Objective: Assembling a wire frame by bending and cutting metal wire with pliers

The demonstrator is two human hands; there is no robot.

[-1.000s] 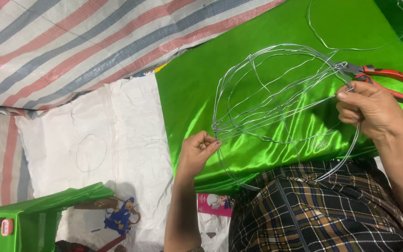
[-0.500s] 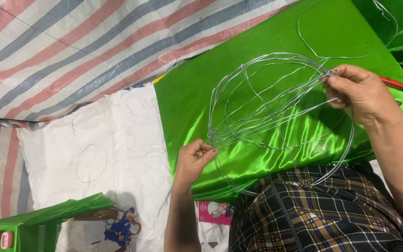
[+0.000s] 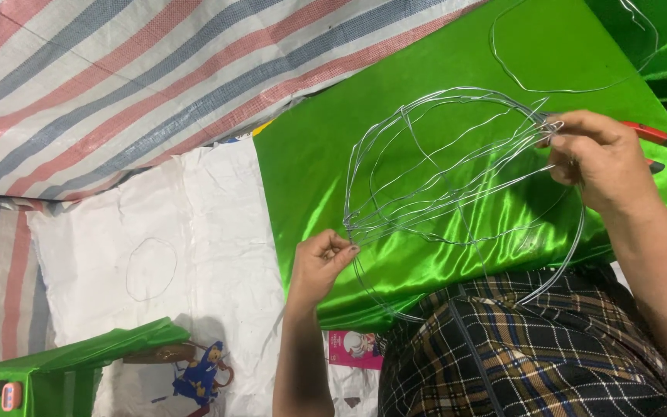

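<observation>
The right hand [image 3: 592,158] has slid over the red-handled pliers [image 3: 650,133], pinching the wire frame [image 3: 441,166]; the left hand [image 3: 319,262] grips its opposite end, steadying it.

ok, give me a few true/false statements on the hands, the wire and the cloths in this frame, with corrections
1. The left hand pinches the wire frame at its near end. True.
2. The right hand rests flat on the white sheet. False: it grips the frame's far end over the green satin cloth.
3. Red-handled pliers lie by the right hand. True.
4. The wire frame lies on the striped tarp. False: it sits over the green cloth.
</observation>
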